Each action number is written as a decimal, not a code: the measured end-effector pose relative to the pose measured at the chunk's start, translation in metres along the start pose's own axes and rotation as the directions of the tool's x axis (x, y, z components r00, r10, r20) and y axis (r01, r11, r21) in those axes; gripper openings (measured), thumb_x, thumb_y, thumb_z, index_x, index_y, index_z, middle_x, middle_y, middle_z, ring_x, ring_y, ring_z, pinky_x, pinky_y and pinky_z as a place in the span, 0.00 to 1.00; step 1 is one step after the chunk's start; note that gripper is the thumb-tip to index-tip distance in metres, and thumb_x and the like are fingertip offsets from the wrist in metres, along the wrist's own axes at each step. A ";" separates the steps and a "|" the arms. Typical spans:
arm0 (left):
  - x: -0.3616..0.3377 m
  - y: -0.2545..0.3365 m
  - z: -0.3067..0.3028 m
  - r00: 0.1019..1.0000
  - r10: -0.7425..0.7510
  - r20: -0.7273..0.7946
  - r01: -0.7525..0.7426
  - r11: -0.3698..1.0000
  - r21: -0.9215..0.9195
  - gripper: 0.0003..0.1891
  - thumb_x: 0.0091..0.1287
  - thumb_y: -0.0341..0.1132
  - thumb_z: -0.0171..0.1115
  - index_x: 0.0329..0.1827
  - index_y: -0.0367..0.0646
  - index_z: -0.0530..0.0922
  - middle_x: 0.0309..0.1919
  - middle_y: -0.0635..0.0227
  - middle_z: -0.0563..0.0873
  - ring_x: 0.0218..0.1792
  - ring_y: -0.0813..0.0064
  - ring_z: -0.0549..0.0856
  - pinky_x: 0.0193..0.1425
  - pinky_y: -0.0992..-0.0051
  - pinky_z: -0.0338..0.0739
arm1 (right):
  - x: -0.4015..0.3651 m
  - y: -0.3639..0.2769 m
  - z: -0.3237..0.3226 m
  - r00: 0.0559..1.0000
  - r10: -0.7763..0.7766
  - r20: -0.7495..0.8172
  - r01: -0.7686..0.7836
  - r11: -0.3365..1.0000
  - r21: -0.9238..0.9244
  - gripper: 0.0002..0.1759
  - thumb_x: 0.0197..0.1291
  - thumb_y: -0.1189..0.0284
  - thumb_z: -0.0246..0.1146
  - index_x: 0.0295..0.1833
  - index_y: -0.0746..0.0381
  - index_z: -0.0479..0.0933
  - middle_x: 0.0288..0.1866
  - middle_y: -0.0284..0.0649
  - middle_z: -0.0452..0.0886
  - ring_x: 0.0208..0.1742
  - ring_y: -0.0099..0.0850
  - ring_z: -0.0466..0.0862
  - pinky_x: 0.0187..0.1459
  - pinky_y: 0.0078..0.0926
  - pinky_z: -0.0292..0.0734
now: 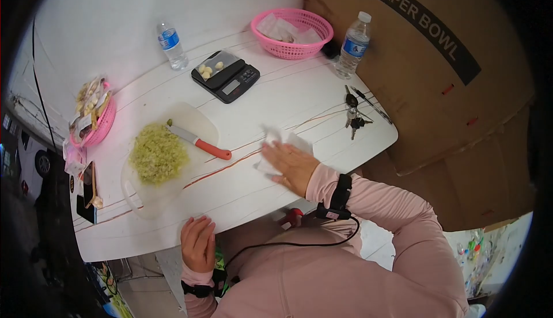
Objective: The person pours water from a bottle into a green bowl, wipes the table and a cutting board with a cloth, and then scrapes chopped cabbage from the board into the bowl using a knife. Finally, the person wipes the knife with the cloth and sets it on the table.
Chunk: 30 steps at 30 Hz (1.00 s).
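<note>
My right hand [290,165] presses a crumpled white tissue [300,142] against the tabletop, holding it under the fingers; motion blurs its edges slightly. At the table's front edge rests my left hand [197,243], with fingers extended close together and nothing in them. Between the hands and farther back lies a translucent cutting board [199,123] bearing a heap of finely chopped pale green vegetable [156,155]. A knife with an orange-red handle [213,149] lies across the board, its handle reaching over the edge toward my right hand.
A black kitchen scale [245,82] holds several peeled garlic cloves [206,71]. Pink baskets [294,50] [102,127], water bottles [170,44] [352,47], keys [352,113], a pen [371,105] and phones [87,206] surround the work area. A large cardboard box [415,105] stands at right.
</note>
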State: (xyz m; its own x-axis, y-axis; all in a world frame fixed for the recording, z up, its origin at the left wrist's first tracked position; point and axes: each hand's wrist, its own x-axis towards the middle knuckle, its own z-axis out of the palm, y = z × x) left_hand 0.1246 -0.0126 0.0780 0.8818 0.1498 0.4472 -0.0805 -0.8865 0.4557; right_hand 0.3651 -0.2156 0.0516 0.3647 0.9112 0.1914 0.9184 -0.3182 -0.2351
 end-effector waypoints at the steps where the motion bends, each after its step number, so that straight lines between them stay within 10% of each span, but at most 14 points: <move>1: 0.000 0.001 -0.001 1.000 0.001 0.002 -0.001 1.000 0.000 0.10 0.56 0.22 0.55 0.41 0.35 0.79 0.41 0.56 0.81 0.48 0.56 0.79 0.58 0.55 0.68 | -0.002 0.004 -0.001 0.995 0.099 0.009 -0.100 0.995 0.028 0.36 0.63 0.58 0.52 0.70 0.64 0.50 0.72 0.47 0.51 0.72 0.45 0.53 0.70 0.43 0.48; 6: -0.002 0.001 -0.007 1.000 -0.012 0.013 0.012 1.000 0.010 0.10 0.57 0.22 0.54 0.41 0.35 0.79 0.42 0.57 0.81 0.48 0.56 0.79 0.60 0.56 0.68 | 0.021 0.100 -0.013 0.893 0.449 -0.040 -0.446 0.868 -0.216 0.40 0.63 0.51 0.48 0.70 0.68 0.47 0.72 0.51 0.51 0.72 0.47 0.51 0.70 0.40 0.46; 14: -0.005 0.000 -0.006 1.000 -0.007 0.009 0.007 1.000 0.019 0.10 0.55 0.23 0.56 0.41 0.36 0.79 0.41 0.58 0.81 0.46 0.58 0.80 0.58 0.56 0.69 | 0.092 0.215 -0.015 0.509 0.838 -0.197 -0.857 0.515 -0.024 0.43 0.64 0.47 0.40 0.71 0.70 0.43 0.73 0.54 0.44 0.73 0.50 0.45 0.70 0.41 0.45; 15: -0.006 0.000 -0.006 1.000 -0.004 0.005 0.004 1.000 0.016 0.10 0.55 0.23 0.56 0.41 0.36 0.79 0.41 0.58 0.81 0.46 0.59 0.80 0.57 0.56 0.69 | 0.101 0.219 -0.023 0.513 0.856 -0.062 -0.841 0.487 -0.235 0.45 0.63 0.45 0.39 0.71 0.70 0.41 0.74 0.56 0.39 0.73 0.52 0.43 0.71 0.43 0.44; 20: -0.014 0.000 -0.015 0.999 -0.033 0.014 0.033 0.999 0.035 0.10 0.56 0.23 0.56 0.41 0.36 0.79 0.41 0.57 0.81 0.46 0.57 0.80 0.58 0.56 0.69 | 0.105 0.227 -0.013 0.537 0.818 -0.204 -0.843 0.523 -0.121 0.45 0.62 0.42 0.39 0.69 0.70 0.48 0.72 0.55 0.47 0.72 0.56 0.47 0.70 0.47 0.42; 30: -0.005 0.003 -0.009 0.997 -0.020 -0.073 0.025 0.997 0.077 0.12 0.53 0.21 0.58 0.42 0.35 0.79 0.44 0.56 0.80 0.49 0.55 0.78 0.58 0.56 0.69 | 0.114 0.127 0.005 0.929 0.363 -0.068 -0.368 0.895 -0.251 0.43 0.62 0.43 0.41 0.69 0.69 0.52 0.71 0.52 0.54 0.71 0.50 0.53 0.69 0.39 0.48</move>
State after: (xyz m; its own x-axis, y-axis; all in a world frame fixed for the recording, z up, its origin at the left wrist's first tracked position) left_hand 0.1160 -0.0121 0.0843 0.8471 0.1985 0.4930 -0.0224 -0.9135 0.4063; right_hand 0.5221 -0.1506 0.0384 0.6830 0.7132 0.1574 0.7262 -0.6863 -0.0413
